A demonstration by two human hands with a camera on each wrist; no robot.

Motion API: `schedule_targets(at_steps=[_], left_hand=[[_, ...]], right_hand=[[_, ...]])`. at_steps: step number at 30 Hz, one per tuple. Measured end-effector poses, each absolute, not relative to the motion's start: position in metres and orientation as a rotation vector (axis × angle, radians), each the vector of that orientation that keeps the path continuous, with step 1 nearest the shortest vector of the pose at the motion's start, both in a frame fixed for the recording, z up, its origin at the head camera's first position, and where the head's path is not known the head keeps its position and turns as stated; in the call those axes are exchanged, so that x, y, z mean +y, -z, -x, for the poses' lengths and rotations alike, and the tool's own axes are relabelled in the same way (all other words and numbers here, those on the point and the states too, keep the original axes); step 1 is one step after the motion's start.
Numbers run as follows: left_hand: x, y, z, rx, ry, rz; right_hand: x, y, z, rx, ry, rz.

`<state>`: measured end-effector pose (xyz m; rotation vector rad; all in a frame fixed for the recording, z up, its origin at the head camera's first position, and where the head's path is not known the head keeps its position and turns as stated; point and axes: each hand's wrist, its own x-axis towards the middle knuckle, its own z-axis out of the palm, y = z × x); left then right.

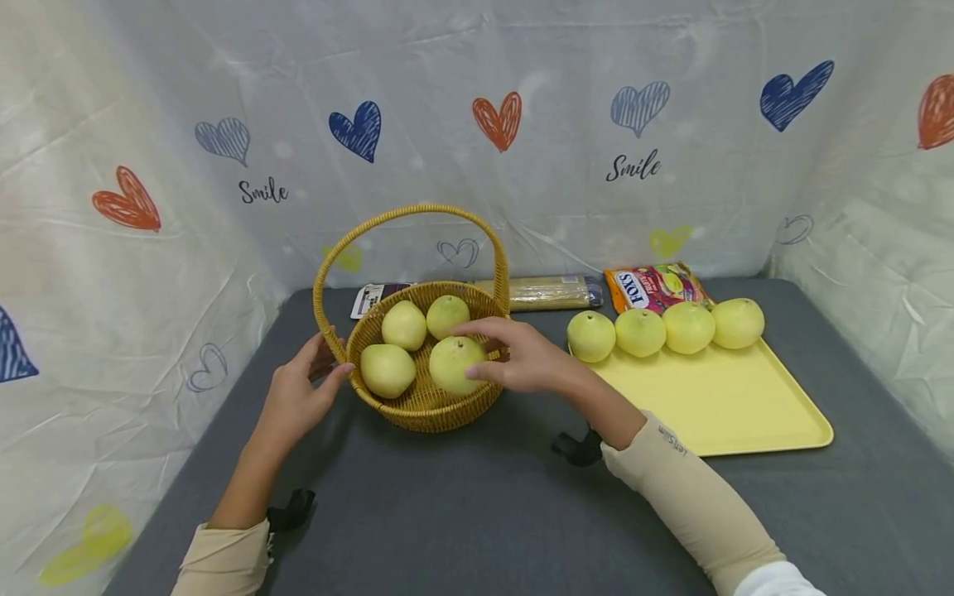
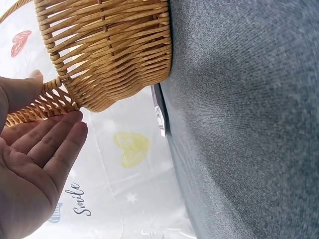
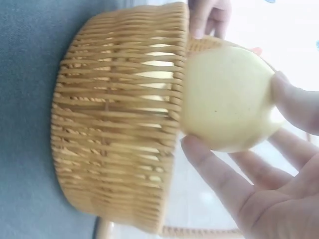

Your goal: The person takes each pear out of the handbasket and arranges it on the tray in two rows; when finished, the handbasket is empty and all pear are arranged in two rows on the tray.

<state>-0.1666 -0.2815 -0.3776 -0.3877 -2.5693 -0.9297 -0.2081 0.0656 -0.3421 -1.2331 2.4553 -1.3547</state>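
- The held fruit (image 1: 456, 364), round and pale yellow-green, is over the right side of the wicker basket (image 1: 432, 420), above the rim in the right wrist view.
- The right hand (image 1: 522, 356) has it between thumb and spread fingertips, parted to the fruit's width.
- Three similar fruits (image 1: 387, 371) lie inside the basket: two towards the back, one at the left.
- The left hand (image 1: 298, 397) pinches the foot of the tall arched handle (image 1: 417, 210), thumb on one side, fingers on the other.
- The basket stands upright on the dark grey worktop (image 1: 462, 513).
- To its right is a yellow tray (image 1: 693, 397), with four more fruits (image 1: 640, 332) lined up along its far edge.
- Behind that row lies a FOX'S packet (image 1: 656, 286); a long wrapped pack (image 1: 547, 293) lies behind the basket.
- A heart-printed curtain (image 1: 432, 74) hangs at the back.
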Motion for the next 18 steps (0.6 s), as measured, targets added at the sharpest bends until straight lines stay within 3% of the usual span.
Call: schedule_targets(at_steps=[18], left_hand=[[-0.282, 0.378, 0.167, -2.565, 0.932, 0.384]], right_hand=[[0.127, 0.333, 0.186, 2.39, 1.548, 1.123]])
